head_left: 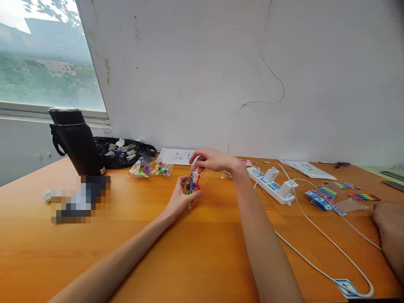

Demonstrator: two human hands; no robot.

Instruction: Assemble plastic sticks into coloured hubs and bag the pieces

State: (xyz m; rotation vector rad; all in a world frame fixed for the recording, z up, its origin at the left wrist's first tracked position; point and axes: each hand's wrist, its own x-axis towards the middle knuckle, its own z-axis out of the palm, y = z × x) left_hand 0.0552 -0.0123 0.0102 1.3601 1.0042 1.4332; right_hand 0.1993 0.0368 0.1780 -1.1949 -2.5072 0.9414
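Observation:
A small clear plastic bag of colourful plastic pieces stands upright just above the middle of the table. My left hand is wrapped round its lower part, with red, blue and green bits showing between thumb and fingers. From above, my right hand reaches over with bent fingers pinched at the top of the bag; the fingertips are partly hidden. Two similar filled bags lie behind and to the left, one bag beside another bag. A further small bag lies partly behind my right wrist.
At the left stands a black thermos, beside a black plastic bag with crumpled items. A white power strip with chargers and trailing cables is at the right, near rainbow-coloured packets. A person's arm rests at the right edge.

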